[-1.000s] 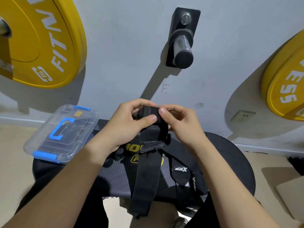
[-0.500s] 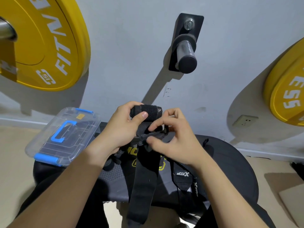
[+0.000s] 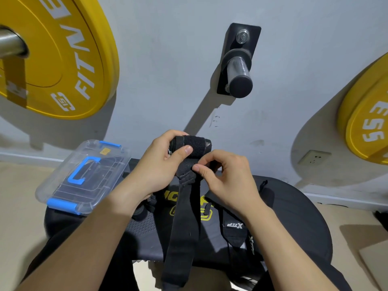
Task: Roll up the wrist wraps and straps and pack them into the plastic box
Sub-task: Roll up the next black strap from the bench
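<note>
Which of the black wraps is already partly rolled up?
The held wrap: the left hand grips its rolled top, the right hand pinches it just below. The wrap with the white logo lies unrolled on the bench.

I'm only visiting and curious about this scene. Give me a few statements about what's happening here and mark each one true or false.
1. The left hand grips the rolled end of the wrap. True.
2. The box has its lid off. False: the lid is on.
3. The wrap is rolled up completely. False: a long unrolled length hangs down from the roll.
4. The peg on the wall between the yellow plates carries nothing. True.
5. The right hand rests on the box. False: it pinches the wrap just below the roll, well to the right of the box.
</note>
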